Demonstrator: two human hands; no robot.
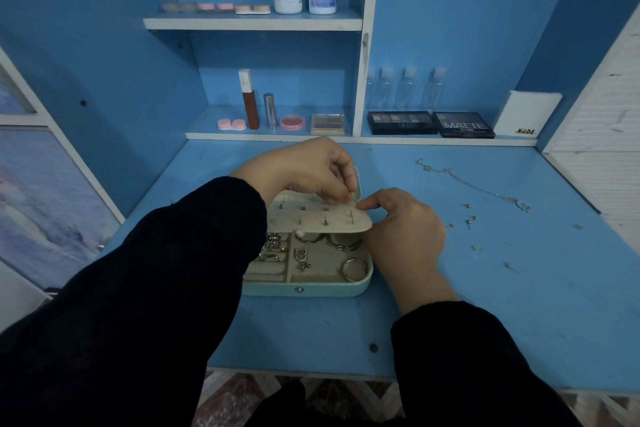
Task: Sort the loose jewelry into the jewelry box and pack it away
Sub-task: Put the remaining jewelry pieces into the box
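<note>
Pinching a tiny piece (345, 198), too small to identify, in curled left hand (304, 168) fingertips over earring panel (322, 218) of open jewelry box (304, 289), mid-worktop (311, 333). Gripping panel's right edge with right hand (405, 232) thumb and forefinger. Partly hidden behind sleeve (156, 270): box's left compartments.

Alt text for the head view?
A person's left hand pinches at the cream earring panel of an open mint-green jewelry box while the right hand holds the panel's edge. Silver rings and hoops lie in its compartments; loose stud earrings and a silver chain necklace lie on the blue desk to the right.
</note>
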